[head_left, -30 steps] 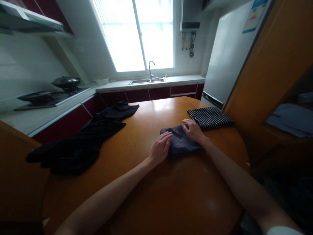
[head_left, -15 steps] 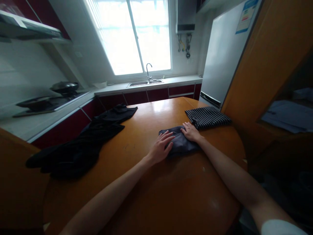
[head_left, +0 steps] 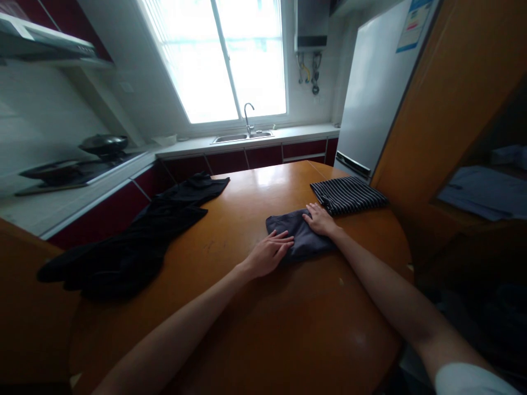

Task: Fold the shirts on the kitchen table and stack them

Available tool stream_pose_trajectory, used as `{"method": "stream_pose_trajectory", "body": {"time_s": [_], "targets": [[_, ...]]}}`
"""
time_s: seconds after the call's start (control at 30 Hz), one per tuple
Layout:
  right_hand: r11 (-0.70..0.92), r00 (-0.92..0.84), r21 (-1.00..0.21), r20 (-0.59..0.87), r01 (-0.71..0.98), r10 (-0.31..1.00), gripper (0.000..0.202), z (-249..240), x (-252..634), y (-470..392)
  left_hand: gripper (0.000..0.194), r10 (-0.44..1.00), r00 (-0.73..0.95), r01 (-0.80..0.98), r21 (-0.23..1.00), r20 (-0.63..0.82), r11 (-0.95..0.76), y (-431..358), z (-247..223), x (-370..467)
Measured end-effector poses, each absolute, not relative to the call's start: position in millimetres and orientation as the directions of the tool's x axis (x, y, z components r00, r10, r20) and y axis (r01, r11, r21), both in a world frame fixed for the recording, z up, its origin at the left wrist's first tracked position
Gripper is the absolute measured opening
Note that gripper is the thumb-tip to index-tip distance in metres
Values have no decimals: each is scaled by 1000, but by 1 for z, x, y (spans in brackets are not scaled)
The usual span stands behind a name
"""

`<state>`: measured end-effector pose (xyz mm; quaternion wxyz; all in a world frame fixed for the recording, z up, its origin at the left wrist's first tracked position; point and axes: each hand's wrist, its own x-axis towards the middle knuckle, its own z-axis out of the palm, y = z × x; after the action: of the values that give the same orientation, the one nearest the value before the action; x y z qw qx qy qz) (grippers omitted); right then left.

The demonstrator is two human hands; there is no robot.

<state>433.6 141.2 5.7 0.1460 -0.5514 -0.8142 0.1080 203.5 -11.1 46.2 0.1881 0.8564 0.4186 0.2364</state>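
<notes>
A dark grey folded garment (head_left: 304, 241) lies flat on the wooden table (head_left: 255, 318) in front of me. My left hand (head_left: 269, 253) rests on its near left edge, fingers stretched out. On its far right part lies my right hand (head_left: 320, 220), palm down with the fingers extended. Just beyond my right hand is a folded black cloth with white stripes (head_left: 349, 196), its near left corner close to my fingers. What kind of garment the grey one is cannot be made out.
Black clothes (head_left: 135, 241) lie spread along the table's left side, hanging partly past its edge. Behind the table runs a counter with a sink (head_left: 241, 138). A stove with a wok (head_left: 102, 144) stands at the left, a fridge (head_left: 370, 93) at the right.
My left hand has slid slightly toward me and down along the grey garment's left edge. My right hand stays in place on the cloth. The view has shifted a little.
</notes>
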Motion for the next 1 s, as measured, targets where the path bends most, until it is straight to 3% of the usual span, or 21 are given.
{"method": "stream_pose_trajectory", "body": {"time_s": [0.1, 0.17, 0.27, 0.4, 0.53, 0.6, 0.7, 0.77, 0.83, 0.9, 1.0], "targets": [[362, -346, -335, 109, 870, 932, 67, 5, 433, 142, 54, 876, 368, 570, 669, 312, -477, 8, 52, 203], [359, -343, -334, 109, 872, 933, 67, 5, 432, 142, 49, 882, 297, 559, 682, 366, -471, 21, 59, 209], [363, -346, -328, 110, 872, 932, 66, 4, 433, 143, 44, 820, 445, 622, 534, 360, -572, 32, 68, 229], [373, -357, -320, 110, 871, 928, 66, 3, 435, 144, 55, 713, 690, 676, 240, 124, -697, 23, 60, 253], [378, -352, -333, 140, 864, 926, 66, 1, 435, 144, 65, 671, 736, 659, 128, 92, -741, -1, 46, 251], [377, -351, -335, 138, 863, 926, 65, 0, 434, 144, 64, 645, 755, 624, 175, 117, -762, -8, 46, 242], [372, -350, -334, 127, 866, 928, 65, 0, 434, 144, 49, 648, 742, 559, 377, 171, -739, 3, 50, 226], [374, -352, -333, 128, 865, 927, 66, 0, 434, 144, 45, 761, 573, 578, 509, 303, -638, 26, 51, 214], [377, -352, -332, 135, 865, 926, 66, 0, 435, 144, 46, 877, 257, 653, 596, 405, -467, 55, 46, 203], [374, -348, -329, 138, 867, 927, 66, 0, 435, 143, 46, 935, 38, 676, 680, 353, -284, 81, 37, 191], [369, -345, -328, 130, 870, 929, 66, 0, 436, 143, 38, 957, -26, 650, 732, 290, -204, 105, 23, 179]]}}
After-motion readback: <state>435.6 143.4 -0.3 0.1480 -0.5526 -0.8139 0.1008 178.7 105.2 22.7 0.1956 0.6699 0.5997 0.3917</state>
